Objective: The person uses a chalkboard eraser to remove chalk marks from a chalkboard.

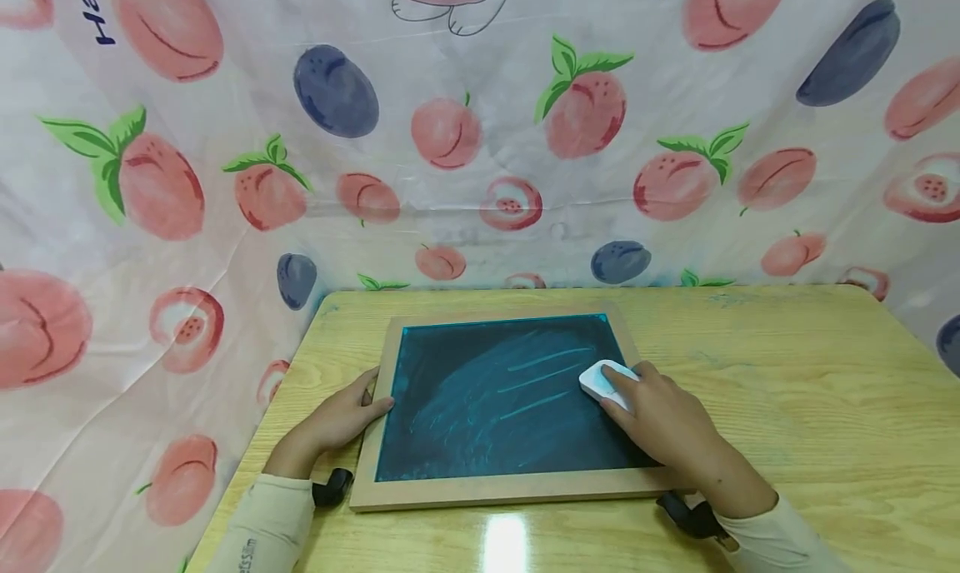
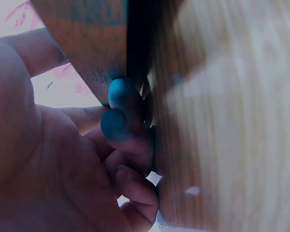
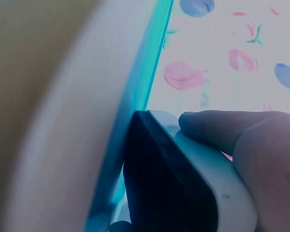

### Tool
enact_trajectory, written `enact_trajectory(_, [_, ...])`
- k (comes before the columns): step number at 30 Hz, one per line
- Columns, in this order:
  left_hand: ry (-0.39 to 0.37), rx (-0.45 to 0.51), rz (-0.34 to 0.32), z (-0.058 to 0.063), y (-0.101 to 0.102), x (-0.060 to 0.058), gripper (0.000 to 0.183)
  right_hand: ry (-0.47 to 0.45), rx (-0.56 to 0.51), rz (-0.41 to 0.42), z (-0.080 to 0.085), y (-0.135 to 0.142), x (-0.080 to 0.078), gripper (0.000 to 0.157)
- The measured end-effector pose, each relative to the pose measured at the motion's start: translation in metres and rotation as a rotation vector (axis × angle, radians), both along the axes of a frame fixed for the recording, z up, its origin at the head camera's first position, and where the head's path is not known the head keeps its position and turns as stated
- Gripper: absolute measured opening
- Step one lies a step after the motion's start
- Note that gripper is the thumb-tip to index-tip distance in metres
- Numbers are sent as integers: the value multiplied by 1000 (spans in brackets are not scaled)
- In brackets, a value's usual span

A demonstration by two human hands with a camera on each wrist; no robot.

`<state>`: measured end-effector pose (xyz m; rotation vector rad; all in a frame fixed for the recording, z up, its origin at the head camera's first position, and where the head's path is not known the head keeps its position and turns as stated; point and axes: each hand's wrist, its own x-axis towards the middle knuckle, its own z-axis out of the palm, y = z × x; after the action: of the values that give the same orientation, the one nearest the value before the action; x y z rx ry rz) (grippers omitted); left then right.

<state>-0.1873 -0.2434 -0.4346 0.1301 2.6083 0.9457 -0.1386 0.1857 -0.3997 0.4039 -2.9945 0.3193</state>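
Observation:
A small chalkboard (image 1: 540, 450) with a light wooden frame (image 1: 480, 491) lies on the table, seen in the head view. My left hand (image 1: 341, 415) grips its left edge, thumb on top of the frame. In the left wrist view, fingertips (image 2: 119, 92) coloured with blue-green dust curl at the frame's underside. Toward the board's right side, my right hand (image 1: 667, 415) holds a white chalkboard eraser (image 1: 595, 381) between thumb and fingers. Its dark felt (image 3: 159, 179) faces the board in the right wrist view. Blue-green chalk strokes (image 1: 536, 402) and smears lie left of the eraser.
The yellow wood-grain table (image 1: 810, 390) extends on both sides of the board. Behind it hangs a white cloth (image 1: 465, 73) printed with peaches. Black wrist mounts (image 1: 332, 488) sit at both cuffs, close to the board's lower corners.

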Motion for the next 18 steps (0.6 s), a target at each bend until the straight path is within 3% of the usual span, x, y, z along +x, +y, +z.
enact_trajectory(9, [9,11,6,-6,-1,0,78,30,25,11,-2,-2,1,53])
enact_trajectory(18, [13,34,5,-7,-1,2,77,-5,17,154,-7,-31,15,54])
